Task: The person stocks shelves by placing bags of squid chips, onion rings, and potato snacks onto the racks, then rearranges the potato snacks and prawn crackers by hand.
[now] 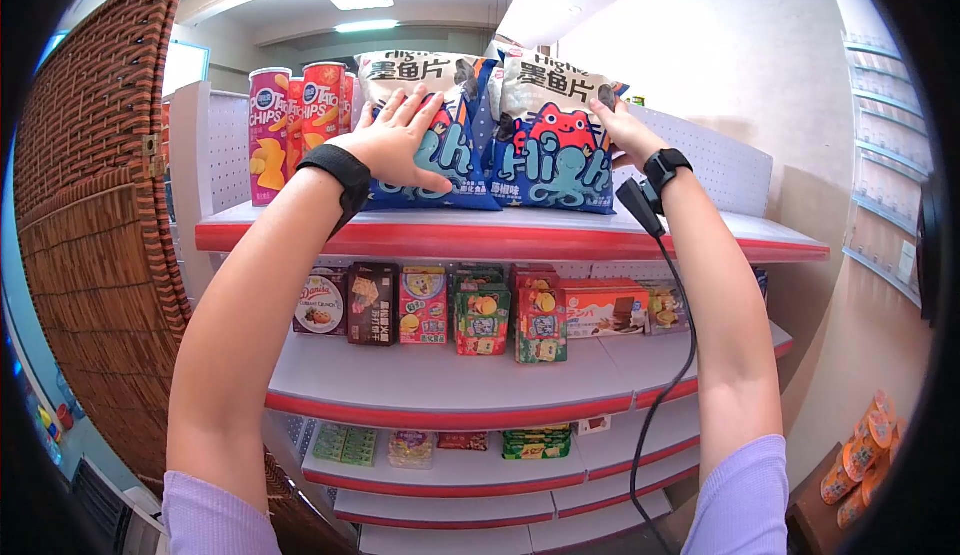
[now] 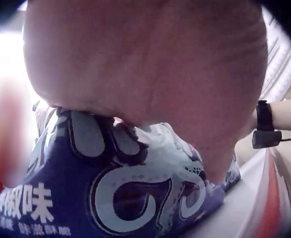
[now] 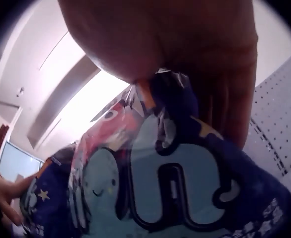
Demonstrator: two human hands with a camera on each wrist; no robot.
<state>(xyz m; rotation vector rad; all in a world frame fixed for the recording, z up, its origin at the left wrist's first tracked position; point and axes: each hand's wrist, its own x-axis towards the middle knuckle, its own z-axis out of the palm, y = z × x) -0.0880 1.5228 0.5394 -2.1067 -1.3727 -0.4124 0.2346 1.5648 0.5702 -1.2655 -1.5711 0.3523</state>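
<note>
Two large blue-and-white snack bags stand side by side on the top shelf. My left hand (image 1: 398,140) lies with fingers spread flat across the front of the left snack bag (image 1: 470,187); its palm covers much of the left wrist view. On the right snack bag (image 1: 556,170), with a red cartoon creature and teal lettering, my right hand (image 1: 632,137) grips the right edge. In the right wrist view its fingers (image 3: 234,109) run down along the bag's side. Each wrist wears a black strap.
Red and purple chip cans (image 1: 268,135) stand left of the bags. The top shelf (image 1: 700,240) has a red front edge. Below are boxed biscuits (image 1: 423,305) and lower shelves with small packs. A black cable (image 1: 660,385) hangs from the right wrist. A woven screen (image 1: 95,195) stands left.
</note>
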